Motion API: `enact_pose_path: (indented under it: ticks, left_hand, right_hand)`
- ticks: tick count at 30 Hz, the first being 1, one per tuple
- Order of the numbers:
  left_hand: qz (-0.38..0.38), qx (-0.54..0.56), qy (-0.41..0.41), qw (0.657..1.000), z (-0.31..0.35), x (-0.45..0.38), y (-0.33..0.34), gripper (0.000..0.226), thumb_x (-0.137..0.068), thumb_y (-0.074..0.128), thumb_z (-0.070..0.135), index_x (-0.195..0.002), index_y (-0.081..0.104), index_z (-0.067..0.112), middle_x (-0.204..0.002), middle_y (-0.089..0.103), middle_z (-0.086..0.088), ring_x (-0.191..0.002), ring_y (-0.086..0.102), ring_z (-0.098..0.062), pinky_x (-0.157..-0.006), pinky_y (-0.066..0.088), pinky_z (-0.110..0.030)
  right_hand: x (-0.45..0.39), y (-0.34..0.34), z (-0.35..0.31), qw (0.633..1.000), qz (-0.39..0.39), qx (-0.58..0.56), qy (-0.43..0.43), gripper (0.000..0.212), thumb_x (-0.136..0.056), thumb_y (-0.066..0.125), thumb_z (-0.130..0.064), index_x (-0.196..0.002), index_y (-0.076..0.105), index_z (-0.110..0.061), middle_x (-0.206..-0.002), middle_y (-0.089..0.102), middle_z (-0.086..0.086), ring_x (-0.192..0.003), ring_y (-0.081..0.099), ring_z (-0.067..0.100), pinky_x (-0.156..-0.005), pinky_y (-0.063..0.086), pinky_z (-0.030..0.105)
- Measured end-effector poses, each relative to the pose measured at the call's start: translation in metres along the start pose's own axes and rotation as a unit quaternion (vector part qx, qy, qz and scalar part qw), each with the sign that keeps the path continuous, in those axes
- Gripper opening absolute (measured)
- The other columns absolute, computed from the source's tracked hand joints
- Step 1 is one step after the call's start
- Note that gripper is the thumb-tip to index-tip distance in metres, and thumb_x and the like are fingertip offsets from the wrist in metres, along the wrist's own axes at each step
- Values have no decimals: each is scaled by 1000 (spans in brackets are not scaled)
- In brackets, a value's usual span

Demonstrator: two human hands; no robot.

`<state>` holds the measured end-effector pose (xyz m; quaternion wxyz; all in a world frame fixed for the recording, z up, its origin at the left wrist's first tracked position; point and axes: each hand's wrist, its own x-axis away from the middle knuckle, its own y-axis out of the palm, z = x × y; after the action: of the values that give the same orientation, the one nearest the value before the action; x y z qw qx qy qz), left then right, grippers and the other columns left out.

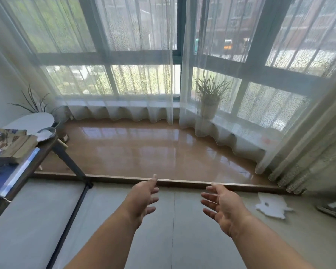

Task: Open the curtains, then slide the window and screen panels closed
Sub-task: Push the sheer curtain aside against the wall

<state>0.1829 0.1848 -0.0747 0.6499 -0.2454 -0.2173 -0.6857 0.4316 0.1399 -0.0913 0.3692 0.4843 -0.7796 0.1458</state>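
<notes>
Two sheer white curtains hang across a bay window with a grey frame [179, 55]. The left curtain [124, 55] and the right curtain [231, 55] meet at a narrow gap near the dark centre post. Both reach down to the brown tiled floor [144, 148]. My left hand [144, 199] and my right hand [223, 204] are stretched forward side by side over the grey floor, palms facing each other, fingers apart, holding nothing. They are well short of the curtains.
A potted plant [209, 101] stands on the sill behind the right curtain. A dark-legged table [47, 156] with wooden blocks and a bowl is at left. A heavier beige drape [308, 156] hangs at right. A white paper scrap [272, 207] lies on the floor.
</notes>
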Motion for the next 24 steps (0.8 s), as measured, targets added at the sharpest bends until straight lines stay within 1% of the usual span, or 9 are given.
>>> enact_pose_path:
  ticks: [2, 7, 9, 11, 14, 16, 18, 20, 24]
  left_hand:
    - [17, 16, -1, 1000, 13, -17, 15, 53, -108, 59, 58, -141, 61, 16, -140, 67, -7, -119, 68, -26, -110, 52, -55]
    - [43, 33, 8, 999, 50, -58, 33, 38, -107, 62, 56, -109, 67, 18, -118, 68, -4, -106, 65, -23, -109, 52, -54]
    - [50, 40, 16, 998, 70, -80, 34, 35, -109, 61, 54, -106, 65, 19, -113, 65, -6, -105, 61, -24, -95, 52, -46]
    - [53, 55, 27, 997, 91, -108, 33, 30, -110, 59, 52, -100, 61, 24, -104, 56, -4, -104, 50, -25, -78, 44, -38]
    - [47, 58, 33, 997, 122, -160, 28, 31, -111, 58, 52, -95, 57, 25, -95, 50, 1, -97, 48, -25, -85, 43, -41]
    - [47, 69, 36, 996, 146, -200, 21, 30, -111, 58, 51, -96, 58, 25, -93, 51, 2, -85, 51, -20, -76, 43, -39]
    - [36, 64, 36, 997, 174, -239, 15, 30, -111, 57, 52, -94, 55, 27, -91, 49, 3, -80, 47, -16, -72, 40, -37]
    - [27, 49, 38, 998, 210, -281, 7, 33, -112, 55, 53, -89, 49, 30, -85, 44, 6, -75, 42, -14, -68, 36, -35]
    - [14, 32, 99, 994, 287, -345, -2, 35, -111, 56, 52, -83, 45, 34, -86, 44, 7, -76, 41, -14, -65, 35, -34]
  right_hand:
    - [-22, 2, -18, 1000, -5, 4, 19, 34, -115, 57, -37, -123, 74, -9, -121, 78, 17, -111, 74, 33, -82, 59, 46]
    - [-71, 22, -65, 1000, -13, -4, 18, 33, -114, 60, -37, -121, 73, -8, -119, 80, 18, -111, 75, 34, -84, 60, 48]
    - [-92, 36, -84, 1000, -17, -13, 14, 33, -114, 59, -38, -123, 72, -9, -119, 80, 19, -110, 75, 35, -82, 60, 48]
    - [-118, 54, -103, 999, -20, -24, 12, 33, -115, 58, -38, -123, 70, -9, -119, 79, 19, -107, 75, 34, -81, 59, 46]
    - [-161, 88, -135, 999, -19, -41, 0, 32, -115, 57, -38, -120, 70, -9, -119, 78, 18, -104, 74, 33, -83, 58, 47]
    - [-190, 114, -158, 999, -11, -45, -9, 30, -116, 56, -38, -117, 70, -11, -119, 77, 18, -101, 73, 32, -83, 57, 47]
    - [-215, 138, -185, 999, -5, -41, -13, 30, -116, 55, -38, -116, 69, -12, -119, 76, 18, -100, 72, 30, -81, 56, 46]
    - [-243, 164, -221, 999, 7, -43, -21, 29, -116, 55, -38, -117, 69, -12, -121, 75, 18, -101, 71, 30, -86, 55, 47]
    - [-280, 204, -294, 996, 24, -57, -67, 34, -115, 58, -38, -129, 70, -9, -127, 76, 18, -114, 72, 33, -96, 56, 49]
